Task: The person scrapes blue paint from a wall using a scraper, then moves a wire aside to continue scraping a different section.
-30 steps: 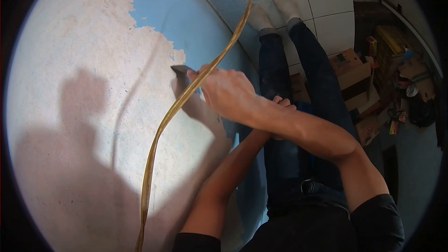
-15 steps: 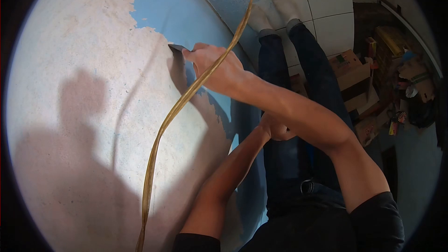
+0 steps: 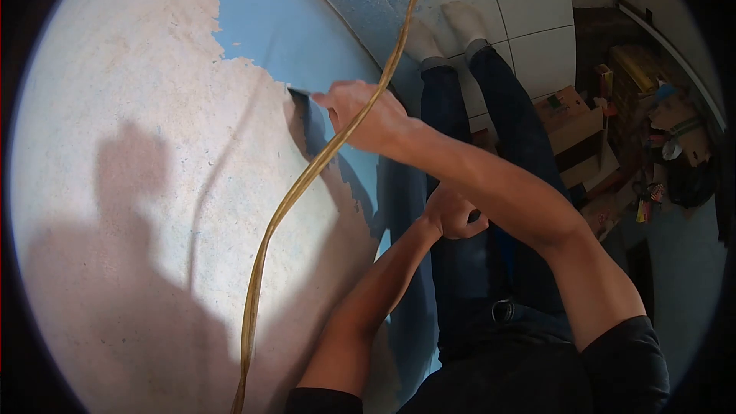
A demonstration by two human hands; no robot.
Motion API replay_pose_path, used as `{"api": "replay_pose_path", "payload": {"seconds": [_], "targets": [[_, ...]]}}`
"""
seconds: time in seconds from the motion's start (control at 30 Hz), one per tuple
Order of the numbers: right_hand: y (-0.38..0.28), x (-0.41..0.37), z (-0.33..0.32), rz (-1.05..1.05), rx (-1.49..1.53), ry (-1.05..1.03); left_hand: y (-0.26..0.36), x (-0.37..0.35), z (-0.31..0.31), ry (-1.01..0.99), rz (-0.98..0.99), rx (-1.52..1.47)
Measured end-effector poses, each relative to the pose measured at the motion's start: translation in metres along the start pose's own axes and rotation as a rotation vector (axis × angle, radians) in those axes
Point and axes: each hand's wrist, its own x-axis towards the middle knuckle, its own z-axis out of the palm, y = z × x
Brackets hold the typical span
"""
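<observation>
My right hand is closed around a scraper, its thin dark blade against the wall where blue paint meets the bare, pale surface. The fingers hide the scraper's handle. My left hand hangs under my right forearm, in front of the jeans. Its fingers are curled loosely, with a dark gap by the thumb and nothing visible in them; the forearm covers part of it. A twisted yellowish cable runs close to the camera, crossing in front of my right hand.
My bare feet stand on pale floor tiles, bluish and speckled near the wall. Open cardboard boxes and a dark bag lie in clutter at the right. My shadow falls on the wall.
The scraper and my right hand have shifted slightly right and down, along the paint's edge. My left hand shows more, with a gap by its thumb. The whole view has tilted a little.
</observation>
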Motion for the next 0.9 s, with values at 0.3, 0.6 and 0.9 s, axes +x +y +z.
{"api": "replay_pose_path", "payload": {"seconds": [0.3,0.6,0.9], "targets": [[0.008,0.007,0.018,0.062,0.018,0.072,-0.008,-0.007,0.010,0.040,-0.029,-0.007],[-0.016,-0.033,0.012,0.012,0.036,0.090,0.024,0.017,-0.022,-0.301,-0.183,0.313],[-0.007,-0.018,0.008,-0.018,0.052,0.072,-0.007,-0.008,0.005,0.018,-0.035,0.080]]}}
